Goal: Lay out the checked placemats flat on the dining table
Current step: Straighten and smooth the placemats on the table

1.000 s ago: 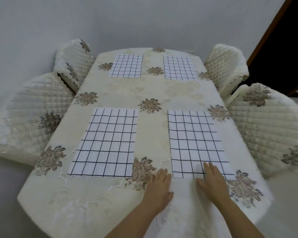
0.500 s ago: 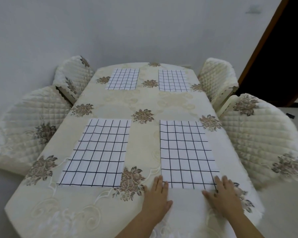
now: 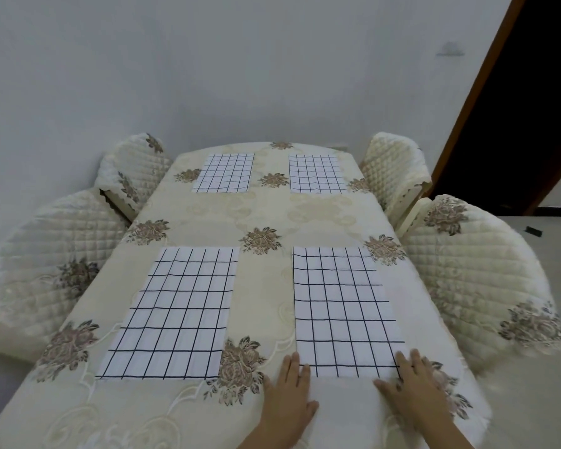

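Step in hand, judged: final smoothing of near right placemat (image 3: 344,309) along near edge.
All four down flat on table (image 3: 266,209): near left placemat (image 3: 175,315), far left placemat (image 3: 224,173), far right placemat (image 3: 316,174), near right placemat. Task judged almost done.
Next move: lift palms straight up, no drag, to avoid shifting cloth.
Left hand (image 3: 287,403): flat, fingers straight, tips on near left corner; nothing gripped.
Right hand (image 3: 415,393): flat, fingers straight, tips on near right corner; nothing gripped.
Hands apart.
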`<state>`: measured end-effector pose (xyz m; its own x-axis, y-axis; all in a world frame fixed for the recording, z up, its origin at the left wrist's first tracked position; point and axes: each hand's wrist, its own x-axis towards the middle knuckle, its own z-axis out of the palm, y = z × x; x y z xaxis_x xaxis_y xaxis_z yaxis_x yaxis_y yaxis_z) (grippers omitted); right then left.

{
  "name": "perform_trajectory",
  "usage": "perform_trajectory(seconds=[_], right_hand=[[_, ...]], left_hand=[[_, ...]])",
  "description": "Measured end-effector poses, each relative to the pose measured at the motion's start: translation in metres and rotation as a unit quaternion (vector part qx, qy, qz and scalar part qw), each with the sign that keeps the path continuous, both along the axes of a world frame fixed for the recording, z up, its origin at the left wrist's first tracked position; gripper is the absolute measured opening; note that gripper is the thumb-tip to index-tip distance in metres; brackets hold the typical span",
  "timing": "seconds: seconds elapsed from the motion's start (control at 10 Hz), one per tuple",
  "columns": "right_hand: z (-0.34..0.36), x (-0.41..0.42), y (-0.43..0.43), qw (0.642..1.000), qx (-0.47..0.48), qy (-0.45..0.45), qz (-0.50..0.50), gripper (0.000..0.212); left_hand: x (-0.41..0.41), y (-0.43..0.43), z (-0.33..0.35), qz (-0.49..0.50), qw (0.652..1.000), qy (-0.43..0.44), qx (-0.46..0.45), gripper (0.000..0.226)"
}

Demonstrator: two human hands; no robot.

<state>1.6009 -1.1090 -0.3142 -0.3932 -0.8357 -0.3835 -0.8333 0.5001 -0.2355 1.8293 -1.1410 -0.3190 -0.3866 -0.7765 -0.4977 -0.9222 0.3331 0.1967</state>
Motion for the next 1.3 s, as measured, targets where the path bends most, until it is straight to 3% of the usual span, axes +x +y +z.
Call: perform_trajectory(seconds=[0.6,0.7,0.8,1.1,1.2,1.3], right_hand=[[-0.0004,0.0028,0.0024,1.0,-0.011,0.012,-0.008,0.079],[-0.003,0.0019,0.0021,1.0,-0.003,0.007,-0.01,0.091],[-0.0027,-0.0001,0.001,1.0,0.001,0.001,-0.009,0.082],[-0.008,-0.0027,0.0006,1.0,0.003,-0.008,-0.006,0.082],[-0.0072,-0.0014,-0.0002,1.0,0.007,-0.008,-0.005,0.082],[-0.0051,-0.0007,0.0007,1.0,0.011,0.004,0.001,0.081]], left_hand=[[-0.0007,-0.0037,0.0003,0.003,1.0,-0.013,0.007,0.071],[-0.0014,-0.0036,0.003,0.009,1.0,-0.009,0.011,0.071],[-0.0017,-0.0041,0.0034,0.004,1.0,-0.013,0.008,0.071],[-0.0012,-0.0026,0.0056,0.014,1.0,0.003,0.023,0.07],[0.0,-0.0023,0.0053,0.014,1.0,-0.006,0.011,0.069],[0.0017,-0.0005,0.0024,0.006,0.997,0.005,-0.08,0.067]])
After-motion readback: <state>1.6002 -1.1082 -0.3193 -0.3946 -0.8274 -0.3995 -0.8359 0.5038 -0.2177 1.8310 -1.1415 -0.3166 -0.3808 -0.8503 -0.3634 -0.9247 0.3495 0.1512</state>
